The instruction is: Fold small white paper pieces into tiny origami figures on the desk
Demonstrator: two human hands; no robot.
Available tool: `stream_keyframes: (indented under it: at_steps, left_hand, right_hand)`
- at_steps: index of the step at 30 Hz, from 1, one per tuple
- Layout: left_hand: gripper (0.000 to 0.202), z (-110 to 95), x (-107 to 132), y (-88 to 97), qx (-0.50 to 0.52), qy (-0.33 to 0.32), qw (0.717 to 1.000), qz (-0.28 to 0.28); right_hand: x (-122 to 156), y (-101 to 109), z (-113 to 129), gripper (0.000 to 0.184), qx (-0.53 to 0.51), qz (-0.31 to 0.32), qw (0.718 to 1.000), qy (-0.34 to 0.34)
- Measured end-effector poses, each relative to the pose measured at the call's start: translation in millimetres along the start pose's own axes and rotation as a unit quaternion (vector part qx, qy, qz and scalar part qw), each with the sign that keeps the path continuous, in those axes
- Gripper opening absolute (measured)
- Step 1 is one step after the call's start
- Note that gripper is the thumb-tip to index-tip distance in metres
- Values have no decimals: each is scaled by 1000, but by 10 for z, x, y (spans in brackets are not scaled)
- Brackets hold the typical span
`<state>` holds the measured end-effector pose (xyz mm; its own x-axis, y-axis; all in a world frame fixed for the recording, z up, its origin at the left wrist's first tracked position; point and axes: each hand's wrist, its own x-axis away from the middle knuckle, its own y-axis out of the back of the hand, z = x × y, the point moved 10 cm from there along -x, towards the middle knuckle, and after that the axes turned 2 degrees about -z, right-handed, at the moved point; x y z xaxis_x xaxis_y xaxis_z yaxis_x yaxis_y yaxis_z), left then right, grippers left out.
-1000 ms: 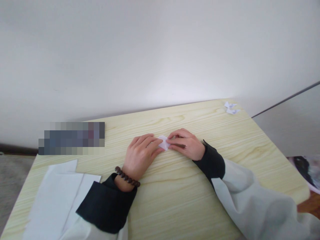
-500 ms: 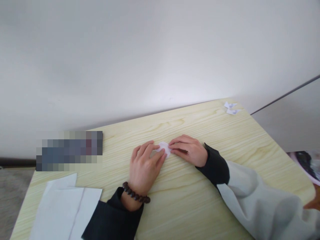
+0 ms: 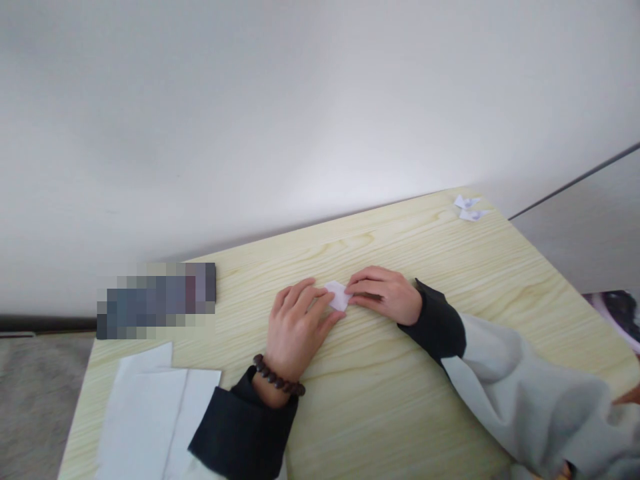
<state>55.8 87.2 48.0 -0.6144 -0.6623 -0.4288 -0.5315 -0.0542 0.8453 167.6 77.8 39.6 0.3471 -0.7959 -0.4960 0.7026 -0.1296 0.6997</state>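
A small folded piece of white paper (image 3: 338, 295) lies on the light wooden table (image 3: 450, 267), between my two hands. My left hand (image 3: 297, 327), with a dark bead bracelet at its wrist, rests flat with its fingertips pressed on the paper's left side. From the right, my right hand (image 3: 385, 293) pinches the paper's edge with curled fingers. Much of the paper is hidden under the fingers.
White paper sheets (image 3: 145, 407) lie at the table's near left corner. Two small folded white paper pieces (image 3: 469, 207) sit at the far right corner. A blurred-out dark object (image 3: 157, 299) lies at the left back edge. A white wall rises behind the table.
Both hands stay on the small paper, with only slight finger shifts. The view has drifted, so everything sits a little further right than one second ago.
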Motion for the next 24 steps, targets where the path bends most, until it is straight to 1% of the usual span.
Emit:
stream_keyframes:
  at_steps: [3, 11, 14, 19, 24]
  left_hand:
    - [19, -6, -2, -8, 9, 0, 1000, 2]
    - [21, 74, -6, -12, 47, 38, 998, 4]
    - [20, 70, 1, -10, 45, 34, 998, -2]
    - [14, 28, 10, 13, 36, 21, 999, -18]
    - [17, -3, 8, 33, 27, 2, 999, -20]
  right_hand:
    - [-4, 10, -3, 16, -2, -2, 1000, -4]
    - [3, -6, -31, 16, -14, 10, 1000, -16]
    - [2, 0, -19, 15, -22, 11, 1000, -11]
    - [1, -30, 7, 16, -33, 35, 999, 6]
    - [4, 1, 16, 15, -22, 13, 1000, 11]
